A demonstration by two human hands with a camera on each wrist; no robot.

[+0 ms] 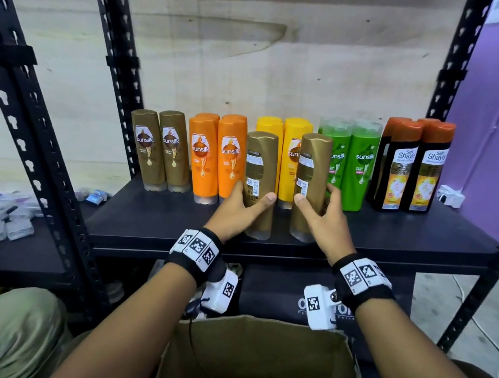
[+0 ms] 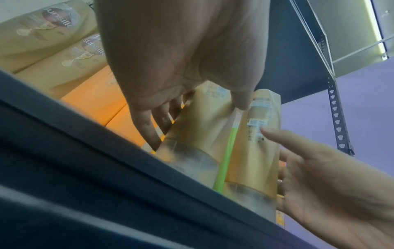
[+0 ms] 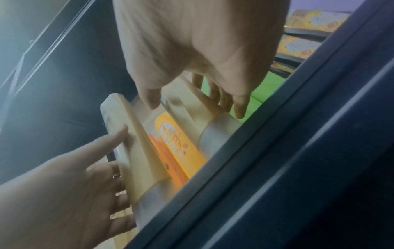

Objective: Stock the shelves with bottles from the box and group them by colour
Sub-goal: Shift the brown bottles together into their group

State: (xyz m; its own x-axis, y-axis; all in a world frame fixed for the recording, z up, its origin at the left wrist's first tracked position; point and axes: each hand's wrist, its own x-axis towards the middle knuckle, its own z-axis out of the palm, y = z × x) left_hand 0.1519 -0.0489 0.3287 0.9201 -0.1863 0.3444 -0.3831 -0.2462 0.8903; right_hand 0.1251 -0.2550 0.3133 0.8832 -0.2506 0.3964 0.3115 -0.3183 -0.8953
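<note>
The left hand (image 1: 240, 208) grips one gold bottle (image 1: 260, 171) and the right hand (image 1: 323, 213) another (image 1: 311, 178), fingers curled round each, both upright at the shelf (image 1: 395, 238) front, above the box (image 1: 255, 366).

rear orange bottles (image 1: 208, 116) mostly hidden, box (image 1: 258, 366) cut off below

1. The left hand (image 1: 235, 211) grips one brown Sunsilk bottle (image 1: 259, 183), back label facing the camera.
2. The right hand (image 1: 324, 218) grips a second brown bottle (image 1: 309, 187).
3. Both bottles stand upright on the black shelf (image 1: 395, 238), in front of the colour-sorted row.
4. An open cardboard box (image 1: 261, 366) sits below.
</note>
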